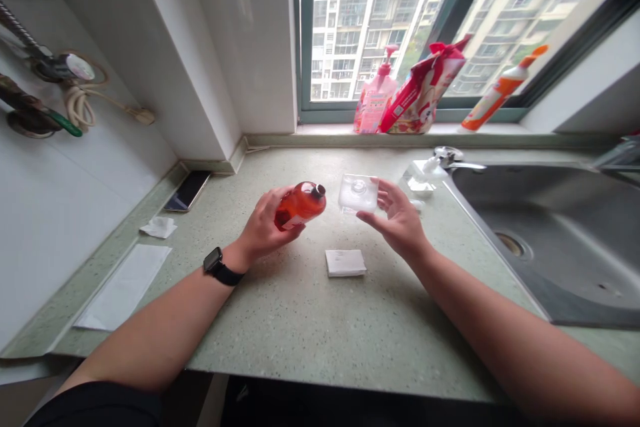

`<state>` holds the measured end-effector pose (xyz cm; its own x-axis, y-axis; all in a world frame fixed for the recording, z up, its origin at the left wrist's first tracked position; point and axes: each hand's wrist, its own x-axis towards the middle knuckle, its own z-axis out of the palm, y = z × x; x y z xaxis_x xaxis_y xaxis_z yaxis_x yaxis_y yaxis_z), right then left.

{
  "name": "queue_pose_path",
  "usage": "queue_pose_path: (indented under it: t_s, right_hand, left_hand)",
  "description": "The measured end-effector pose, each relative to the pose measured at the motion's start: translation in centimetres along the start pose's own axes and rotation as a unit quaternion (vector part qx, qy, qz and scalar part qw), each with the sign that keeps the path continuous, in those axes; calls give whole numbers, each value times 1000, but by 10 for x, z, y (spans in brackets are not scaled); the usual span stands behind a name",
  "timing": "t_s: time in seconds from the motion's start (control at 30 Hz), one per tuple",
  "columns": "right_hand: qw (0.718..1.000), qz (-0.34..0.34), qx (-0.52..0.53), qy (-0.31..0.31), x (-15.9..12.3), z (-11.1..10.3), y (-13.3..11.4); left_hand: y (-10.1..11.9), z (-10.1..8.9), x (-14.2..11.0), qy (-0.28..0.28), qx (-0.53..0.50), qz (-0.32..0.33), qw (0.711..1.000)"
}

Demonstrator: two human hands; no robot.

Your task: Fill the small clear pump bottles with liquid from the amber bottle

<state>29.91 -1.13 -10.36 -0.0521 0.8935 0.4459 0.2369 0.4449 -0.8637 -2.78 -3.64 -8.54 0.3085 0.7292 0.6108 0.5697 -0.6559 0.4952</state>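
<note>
My left hand, with a watch on its wrist, wraps round an amber bottle. The bottle is tilted to the right, and its uncapped dark neck points toward my right hand. In my right hand is a clear square bottle, gripped by its side between thumb and fingers. Its round opening faces up and toward me. A small gap separates the two bottles. Below them on the counter lies a folded white cloth or tissue.
Behind my right hand stands a clear pump dispenser, by the sink and its faucet. A phone, crumpled tissue and white sheet lie left. A pink pump bottle, red bag and orange-white bottle line the windowsill.
</note>
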Motion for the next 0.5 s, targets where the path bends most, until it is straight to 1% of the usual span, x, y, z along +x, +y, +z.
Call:
queue_pose_path:
  t_s: [0.1,0.2,0.33,0.5]
  right_hand:
    - [999,-22,-38,15,2,-7,0]
    - [996,-47,-70,26,3,-11,-2]
    - [989,-86,-113,33,3,-12,-7]
    - [971,-153,-178,46,5,-12,-10]
  left_hand:
    - [10,0,0,-12,32,30,999]
    - [16,1,-1,-17,76,38,996]
    - [18,1,-4,-10,137,40,990]
    - [18,2,-5,-11,169,39,985]
